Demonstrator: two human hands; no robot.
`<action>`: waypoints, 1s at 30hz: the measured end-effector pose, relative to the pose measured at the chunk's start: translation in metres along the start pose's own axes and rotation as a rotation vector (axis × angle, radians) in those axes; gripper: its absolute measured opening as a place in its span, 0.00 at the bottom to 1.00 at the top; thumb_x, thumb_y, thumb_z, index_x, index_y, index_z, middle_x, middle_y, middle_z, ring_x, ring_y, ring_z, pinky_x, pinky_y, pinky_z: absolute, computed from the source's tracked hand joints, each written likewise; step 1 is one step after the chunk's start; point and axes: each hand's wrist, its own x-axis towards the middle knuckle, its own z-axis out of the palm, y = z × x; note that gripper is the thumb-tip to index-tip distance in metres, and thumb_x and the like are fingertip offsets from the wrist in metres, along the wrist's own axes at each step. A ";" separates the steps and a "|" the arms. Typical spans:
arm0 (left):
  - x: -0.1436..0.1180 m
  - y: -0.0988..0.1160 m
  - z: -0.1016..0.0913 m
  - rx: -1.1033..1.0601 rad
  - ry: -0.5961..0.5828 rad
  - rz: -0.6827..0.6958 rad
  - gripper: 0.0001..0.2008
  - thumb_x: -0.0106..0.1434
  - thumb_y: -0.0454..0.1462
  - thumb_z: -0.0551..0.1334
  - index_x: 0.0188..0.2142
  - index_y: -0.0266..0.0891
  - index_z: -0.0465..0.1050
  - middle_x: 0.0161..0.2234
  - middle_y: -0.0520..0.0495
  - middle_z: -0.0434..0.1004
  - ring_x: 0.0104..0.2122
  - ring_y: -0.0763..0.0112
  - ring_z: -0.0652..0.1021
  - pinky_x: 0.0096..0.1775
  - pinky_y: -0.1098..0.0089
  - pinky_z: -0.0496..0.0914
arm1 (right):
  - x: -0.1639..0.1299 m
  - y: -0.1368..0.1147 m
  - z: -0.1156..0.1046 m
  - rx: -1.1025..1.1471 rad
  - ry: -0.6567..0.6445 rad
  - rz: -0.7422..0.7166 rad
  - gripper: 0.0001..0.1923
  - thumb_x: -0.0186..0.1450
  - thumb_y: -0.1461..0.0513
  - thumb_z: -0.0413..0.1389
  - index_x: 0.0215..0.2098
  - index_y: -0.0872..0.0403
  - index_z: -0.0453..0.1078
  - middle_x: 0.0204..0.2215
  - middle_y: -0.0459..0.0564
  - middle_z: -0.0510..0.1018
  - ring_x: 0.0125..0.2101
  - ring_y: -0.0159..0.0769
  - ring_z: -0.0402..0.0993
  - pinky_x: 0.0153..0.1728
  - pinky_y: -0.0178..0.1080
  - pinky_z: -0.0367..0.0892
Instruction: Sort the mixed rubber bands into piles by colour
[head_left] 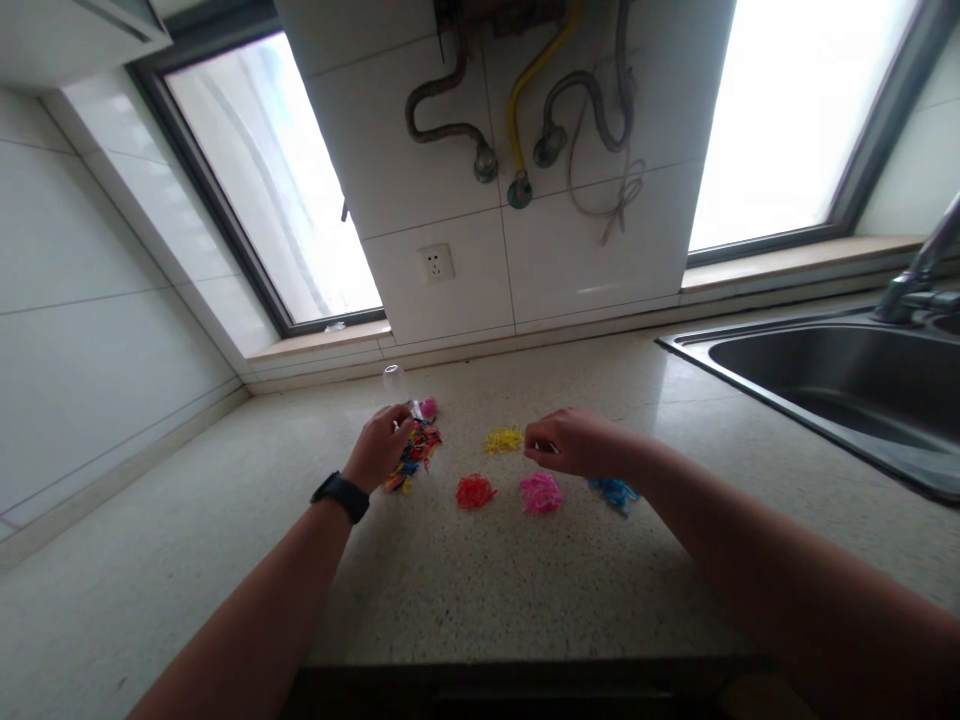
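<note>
A mixed pile of small, thin coloured pieces that look like rubber bands (pixel 421 447) lies on the counter. My left hand (pixel 380 445), with a dark watch on its wrist, is at this pile's left side, fingers curled closed. My right hand (pixel 564 440) hangs just right of a yellow pile (pixel 502 440), its fingers bent together. What either hand holds, if anything, is too small to make out. Nearer to me lie a red pile (pixel 475 491) and a pink pile (pixel 541 493). A blue pile (pixel 616 494) sits partly hidden under my right forearm.
Behind the mixed pile stands a clear cup-like container (pixel 393 380), beside a small pink item (pixel 428 407). A steel sink (pixel 810 390) with a faucet (pixel 911 285) is set into the speckled counter (pixel 465 590) at right. Hoses and a socket (pixel 436 262) are on the tiled back wall.
</note>
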 end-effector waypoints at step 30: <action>-0.031 0.149 -0.083 -0.508 -0.418 0.358 0.05 0.66 0.38 0.62 0.38 0.38 0.76 0.27 0.50 0.73 0.25 0.75 0.69 0.28 0.72 0.67 | -0.001 -0.002 -0.001 -0.021 -0.001 -0.011 0.09 0.67 0.59 0.53 0.34 0.53 0.74 0.28 0.48 0.78 0.28 0.32 0.68 0.29 0.35 0.51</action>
